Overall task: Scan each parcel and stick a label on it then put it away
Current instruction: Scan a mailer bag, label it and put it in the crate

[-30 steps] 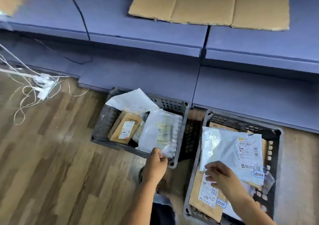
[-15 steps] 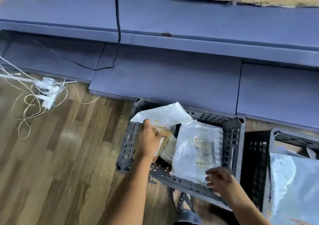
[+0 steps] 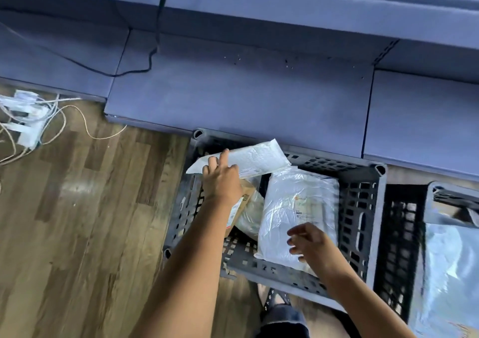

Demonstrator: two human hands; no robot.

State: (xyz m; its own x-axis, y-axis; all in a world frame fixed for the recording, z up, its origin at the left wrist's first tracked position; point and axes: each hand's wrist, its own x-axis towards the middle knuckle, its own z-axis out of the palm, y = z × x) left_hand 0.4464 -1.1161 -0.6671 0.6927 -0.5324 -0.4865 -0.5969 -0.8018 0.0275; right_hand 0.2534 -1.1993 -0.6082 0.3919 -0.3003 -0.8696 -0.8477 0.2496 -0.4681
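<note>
A grey slatted crate (image 3: pixel 363 223) stands on the floor against the blue shelving and holds parcels. A flat white envelope (image 3: pixel 259 158) leans on its far left rim, and the straight fingers of my left hand (image 3: pixel 220 179) lie on its near edge; the thumb is hidden. Under that hand is a brown cardboard box (image 3: pixel 243 203) with a white label, and a clear bag sits beside it. A white poly bag parcel (image 3: pixel 293 208) with a printed label fills the crate's right half. My right hand (image 3: pixel 311 244) hovers over its near end, fingers loosely curled, holding nothing.
A second grey crate (image 3: pixel 440 195) with a shiny poly parcel (image 3: pixel 448 280) stands at the right edge. Blue shelf boards (image 3: pixel 246 91) run along the back, with a black cable (image 3: pixel 155 39) hanging down. White power strips and cords (image 3: pixel 28 122) lie on the wooden floor at left.
The view has swung from the right crate to the left one. My left hand went from the poly bag's corner to the white envelope; my right hand left the right crate's parcel.
</note>
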